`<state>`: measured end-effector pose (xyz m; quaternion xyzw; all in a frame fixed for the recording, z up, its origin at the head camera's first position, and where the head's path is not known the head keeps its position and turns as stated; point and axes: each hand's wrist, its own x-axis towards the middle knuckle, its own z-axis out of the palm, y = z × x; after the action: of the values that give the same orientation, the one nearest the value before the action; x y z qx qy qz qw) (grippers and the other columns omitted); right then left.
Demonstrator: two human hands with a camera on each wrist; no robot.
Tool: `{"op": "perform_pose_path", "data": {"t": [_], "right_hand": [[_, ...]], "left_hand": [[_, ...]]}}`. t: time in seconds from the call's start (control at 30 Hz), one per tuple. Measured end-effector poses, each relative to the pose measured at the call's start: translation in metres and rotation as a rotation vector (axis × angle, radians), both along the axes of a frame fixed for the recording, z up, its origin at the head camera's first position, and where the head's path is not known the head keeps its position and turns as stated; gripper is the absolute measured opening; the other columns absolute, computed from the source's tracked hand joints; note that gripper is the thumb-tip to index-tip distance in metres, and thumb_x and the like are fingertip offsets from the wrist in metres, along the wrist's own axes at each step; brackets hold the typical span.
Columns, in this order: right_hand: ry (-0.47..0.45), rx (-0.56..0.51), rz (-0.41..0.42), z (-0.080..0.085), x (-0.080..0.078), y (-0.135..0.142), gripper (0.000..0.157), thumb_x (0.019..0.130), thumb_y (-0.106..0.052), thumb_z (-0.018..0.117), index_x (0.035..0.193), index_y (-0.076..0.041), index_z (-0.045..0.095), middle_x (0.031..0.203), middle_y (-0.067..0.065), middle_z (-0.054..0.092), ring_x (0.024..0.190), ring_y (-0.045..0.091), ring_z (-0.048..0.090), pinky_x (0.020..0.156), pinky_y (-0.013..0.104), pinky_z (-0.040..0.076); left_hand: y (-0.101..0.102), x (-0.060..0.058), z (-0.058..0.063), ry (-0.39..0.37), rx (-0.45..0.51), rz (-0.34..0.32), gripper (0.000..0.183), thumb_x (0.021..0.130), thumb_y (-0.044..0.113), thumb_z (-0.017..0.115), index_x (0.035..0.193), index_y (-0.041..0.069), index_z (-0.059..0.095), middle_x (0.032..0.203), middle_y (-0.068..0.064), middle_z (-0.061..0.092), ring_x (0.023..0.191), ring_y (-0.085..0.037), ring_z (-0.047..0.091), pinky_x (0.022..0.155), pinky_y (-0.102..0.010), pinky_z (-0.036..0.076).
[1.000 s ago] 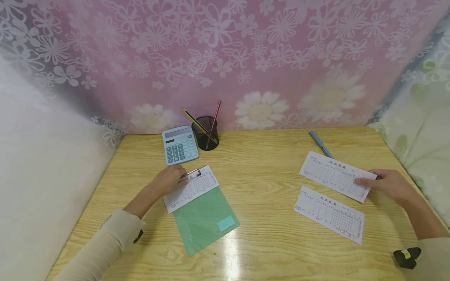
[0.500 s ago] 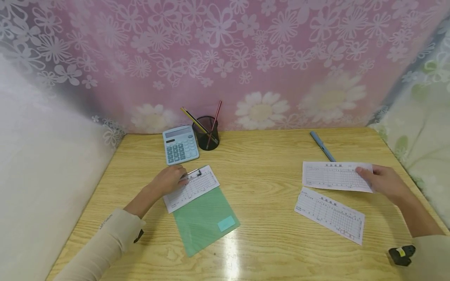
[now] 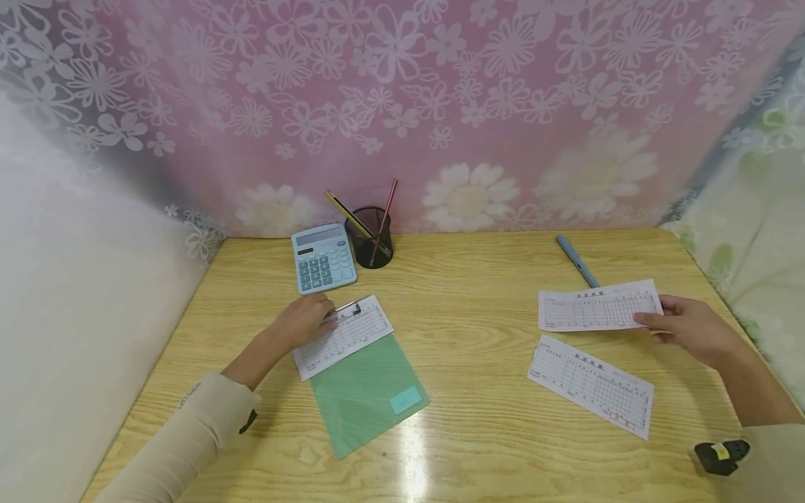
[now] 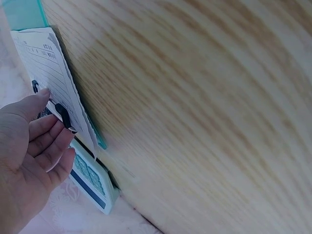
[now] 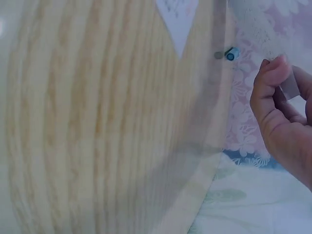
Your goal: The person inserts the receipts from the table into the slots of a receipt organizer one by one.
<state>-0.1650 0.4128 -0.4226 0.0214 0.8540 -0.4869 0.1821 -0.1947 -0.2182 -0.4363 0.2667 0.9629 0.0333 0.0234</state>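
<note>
At the head of the green clipboard (image 3: 367,405), my left hand (image 3: 304,323) holds the metal clip (image 3: 342,307), thumb on one side and curled fingers on the other. Printed receipt slips (image 3: 342,339) lie under that clip; the left wrist view shows their ruled lines and layered edge. On the right, my right hand (image 3: 694,328) pinches one end of a single receipt slip (image 3: 591,309) between thumb and fingers, raised off the table. Just in front of it a second receipt slip (image 3: 591,384) lies flat, with a red mark near its lower right corner.
A light blue calculator (image 3: 323,258) and a black mesh pen cup (image 3: 372,244) with pencils stand behind the clipboard. A blue pen (image 3: 575,258) lies behind the raised slip, its near end hidden. Floral cloth (image 3: 472,126) walls the table's back.
The raised slip in my right hand has swung from slanting down rightward, through level, to its right end tilting up. The left hand and clipboard stay put.
</note>
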Motion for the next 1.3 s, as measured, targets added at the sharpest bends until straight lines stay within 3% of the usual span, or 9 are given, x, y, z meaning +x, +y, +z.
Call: {"op": "perform_pose_path", "data": {"t": [0.1,0.23,0.4,0.57,0.77,1.0,1.3], "right_hand": [[0.002,-0.041,-0.03,0.007,0.001,-0.006,0.011,0.095,-0.028,0.056,0.105,-0.025,0.061,0.089,-0.015,0.064,0.076,0.01,0.059,0.067,0.026,0.053],[0.012,-0.085,-0.082,0.017,0.001,-0.022,0.012,0.095,-0.031,0.056,0.1,-0.023,0.064,0.081,-0.007,0.061,0.07,0.011,0.057,0.064,0.025,0.052],[0.03,-0.172,-0.053,0.027,-0.002,-0.048,0.013,0.095,-0.029,0.055,0.106,-0.023,0.061,0.086,-0.009,0.062,0.075,0.007,0.059,0.068,0.023,0.053],[0.027,-0.219,0.01,0.035,-0.009,-0.085,0.018,0.095,-0.027,0.056,0.109,-0.016,0.058,0.093,-0.012,0.065,0.083,0.004,0.064,0.076,0.021,0.055],[-0.028,-0.268,0.045,0.041,-0.015,-0.138,0.026,0.093,-0.022,0.061,0.106,0.0,0.058,0.087,-0.008,0.068,0.082,0.005,0.068,0.077,0.022,0.055],[-0.065,-0.26,0.129,0.036,-0.029,-0.202,0.026,0.094,-0.013,0.058,0.106,0.01,0.055,0.082,-0.003,0.07,0.08,0.009,0.069,0.078,0.026,0.056],[-0.12,-0.238,0.181,0.015,-0.036,-0.28,0.019,0.092,-0.009,0.061,0.097,0.009,0.062,0.079,0.009,0.069,0.069,0.014,0.068,0.072,0.032,0.058]], "left_hand": [[0.0,0.0,0.001,-0.005,-0.001,0.005,0.019,0.088,0.023,0.068,0.091,0.005,0.067,0.08,-0.003,0.061,0.069,-0.013,0.051,0.065,-0.03,0.047],[0.001,0.0,0.002,-0.022,-0.007,0.015,0.019,0.088,0.024,0.068,0.091,0.005,0.067,0.081,-0.002,0.061,0.069,-0.013,0.051,0.065,-0.029,0.047],[0.001,0.001,0.001,-0.032,-0.01,0.018,0.02,0.088,0.025,0.067,0.093,0.005,0.067,0.083,-0.003,0.062,0.07,-0.013,0.053,0.066,-0.03,0.048],[0.001,0.003,0.004,-0.031,-0.009,0.022,0.019,0.088,0.023,0.067,0.093,0.005,0.067,0.084,-0.004,0.063,0.072,-0.015,0.055,0.068,-0.031,0.05],[0.002,0.003,0.006,-0.037,-0.01,0.013,0.02,0.089,0.023,0.067,0.093,0.004,0.067,0.084,-0.004,0.063,0.072,-0.015,0.055,0.067,-0.032,0.05],[0.001,0.001,0.003,-0.039,-0.007,0.022,0.02,0.089,0.024,0.067,0.093,0.005,0.067,0.084,-0.004,0.063,0.071,-0.014,0.054,0.067,-0.03,0.049],[0.002,0.001,0.003,-0.054,0.003,0.03,0.02,0.088,0.024,0.067,0.094,0.005,0.068,0.084,-0.003,0.063,0.072,-0.013,0.055,0.068,-0.03,0.05]]}}
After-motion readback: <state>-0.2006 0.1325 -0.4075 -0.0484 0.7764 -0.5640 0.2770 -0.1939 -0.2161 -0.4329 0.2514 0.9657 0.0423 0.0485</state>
